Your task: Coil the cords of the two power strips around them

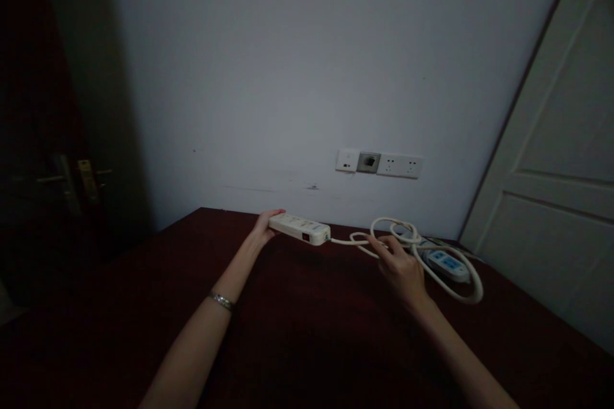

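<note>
My left hand (265,225) grips the left end of a cream power strip (300,229) and holds it just above the dark red table (288,319). A red switch shows on the strip's near side. Its white cable (432,268) runs right into a loose coil on the table. My right hand (400,266) pinches the cable where the coil starts. A bracelet sits on my left wrist.
A second power strip (448,264), white with blue sockets, lies inside the coil at the table's far right. Wall sockets (378,163) are mounted above the table's back edge. A white door (556,192) stands at the right, a dark door with a brass handle (86,180) at the left.
</note>
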### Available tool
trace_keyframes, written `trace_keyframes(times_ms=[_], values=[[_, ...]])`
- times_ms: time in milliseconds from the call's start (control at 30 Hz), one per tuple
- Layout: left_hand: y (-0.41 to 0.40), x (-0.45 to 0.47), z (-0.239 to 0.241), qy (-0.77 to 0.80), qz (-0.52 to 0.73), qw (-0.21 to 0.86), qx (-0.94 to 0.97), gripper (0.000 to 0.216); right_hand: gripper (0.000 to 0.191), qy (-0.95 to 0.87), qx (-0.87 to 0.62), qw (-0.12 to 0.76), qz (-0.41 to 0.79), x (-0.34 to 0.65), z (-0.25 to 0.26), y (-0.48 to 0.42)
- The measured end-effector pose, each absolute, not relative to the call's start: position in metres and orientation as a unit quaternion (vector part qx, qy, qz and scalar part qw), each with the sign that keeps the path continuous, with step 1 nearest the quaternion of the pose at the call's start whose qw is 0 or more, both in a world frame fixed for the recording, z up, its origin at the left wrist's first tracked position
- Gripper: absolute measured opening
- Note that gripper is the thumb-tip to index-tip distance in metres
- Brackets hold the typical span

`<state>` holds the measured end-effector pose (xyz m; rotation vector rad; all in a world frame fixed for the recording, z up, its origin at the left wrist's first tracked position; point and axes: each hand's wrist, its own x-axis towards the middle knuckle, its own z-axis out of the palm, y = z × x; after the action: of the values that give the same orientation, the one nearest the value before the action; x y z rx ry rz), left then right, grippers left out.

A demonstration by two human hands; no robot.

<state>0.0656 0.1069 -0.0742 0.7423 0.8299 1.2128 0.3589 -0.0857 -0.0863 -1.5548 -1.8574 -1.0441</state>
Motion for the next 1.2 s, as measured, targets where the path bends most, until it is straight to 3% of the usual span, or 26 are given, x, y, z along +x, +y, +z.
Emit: trace_keyframes(times_ms=[433, 800, 1200], values=[[0.122, 0.063, -0.131, 0.466, 0.517, 0.614, 0.372, 0.025, 0.056, -0.764, -0.550, 0.161, -0.297, 0.356, -0.121, -0.084], [0.114, 0.068, -0.130, 0.509, 0.458, 0.589, 0.429, 0.020, 0.054, -0.778, -0.585, 0.042, -0.225, 0.346, -0.129, -0.082], [0.110, 0.074, -0.138, 0.540, 0.431, 0.553, 0.466, 0.033, 0.052, -0.781, -0.595, 0.016, -0.189, 0.340, -0.131, -0.081]])
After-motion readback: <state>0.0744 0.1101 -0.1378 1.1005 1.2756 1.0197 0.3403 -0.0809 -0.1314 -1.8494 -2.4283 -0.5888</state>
